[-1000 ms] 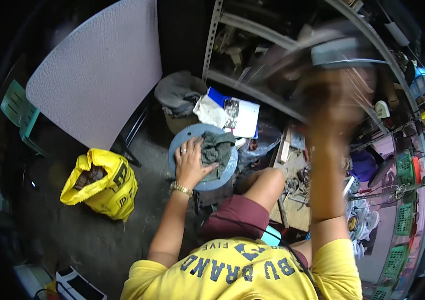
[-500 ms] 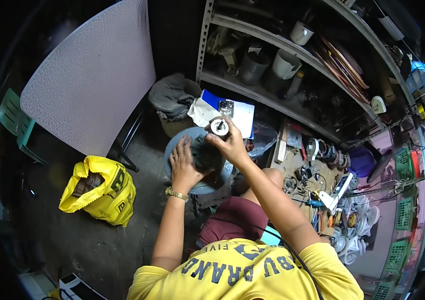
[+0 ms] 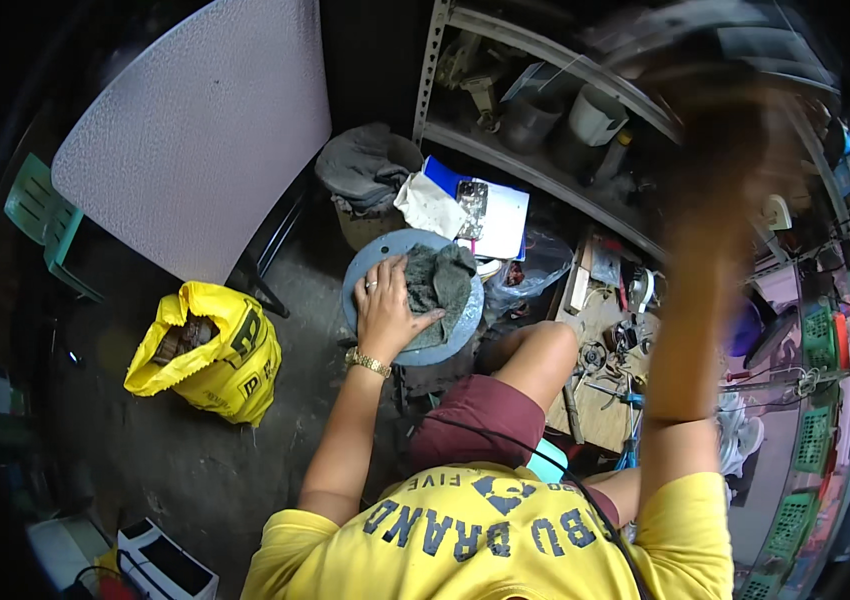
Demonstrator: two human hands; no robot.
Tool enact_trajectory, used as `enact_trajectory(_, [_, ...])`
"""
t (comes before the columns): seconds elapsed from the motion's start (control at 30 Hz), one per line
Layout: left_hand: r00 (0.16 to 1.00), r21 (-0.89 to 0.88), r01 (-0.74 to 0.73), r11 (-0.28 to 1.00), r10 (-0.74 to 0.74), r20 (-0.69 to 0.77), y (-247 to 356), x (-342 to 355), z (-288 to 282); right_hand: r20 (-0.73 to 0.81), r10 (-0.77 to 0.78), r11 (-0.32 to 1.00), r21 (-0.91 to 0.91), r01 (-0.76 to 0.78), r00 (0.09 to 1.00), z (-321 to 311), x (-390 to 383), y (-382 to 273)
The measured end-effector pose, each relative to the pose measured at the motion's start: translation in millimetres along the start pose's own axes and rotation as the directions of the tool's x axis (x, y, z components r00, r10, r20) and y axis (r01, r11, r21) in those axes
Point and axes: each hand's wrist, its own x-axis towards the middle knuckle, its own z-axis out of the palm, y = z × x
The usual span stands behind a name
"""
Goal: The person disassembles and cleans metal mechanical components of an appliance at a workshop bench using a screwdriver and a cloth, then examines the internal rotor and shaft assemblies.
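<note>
Resting left hand [image 3: 385, 310]: yours lies palm down on the round top [image 3: 453, 340], fingers spread and loose, thumb stretched over the cloth [image 3: 440, 285], wrapped around nothing.
Raised right hand [image 3: 720, 150]: yours is up at the upper right in front of the metal shelf [image 3: 505, 167], badly blurred; you cannot tell whether its fingers are open or closed, nor what they hold.
Cloth: dark grey-green, soft and bunched in thick folds, lying on the round top beside your left fingers.
Round top: a hard blue-grey disc with a small hole near its far edge; its curved rim shows on your left and at lower right.
Far edge: white paper [image 3: 505, 220] and a thin, wrinkled clear bag [image 3: 533, 272] sit just beyond the disc.
Right side: past your bent knee [image 3: 555, 345], a wooden board [image 3: 600, 425] carries small metal parts and tools.
Left side: dark floor [image 3: 185, 470] runs between the disc and a crinkled yellow bag [image 3: 230, 365]; above that bag stands a pebbled, pale panel [image 3: 195, 140] with a rounded edge.
</note>
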Motion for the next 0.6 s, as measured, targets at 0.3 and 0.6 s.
enact_trajectory(0.3, [0.997, -0.261, 0.003, 0.965, -0.022, -0.068, 9, 0, -5, 0.359, 0.713, 0.464, 0.403, -0.789, 0.602, 81, -212, 61])
enact_trajectory(0.6, [0.996, -0.159, -0.054, 0.986, 0.042, -0.08, 6, -13, -8, 0.478, 0.609, 0.427, 0.475, -0.769, 0.633, 99, -192, 56])
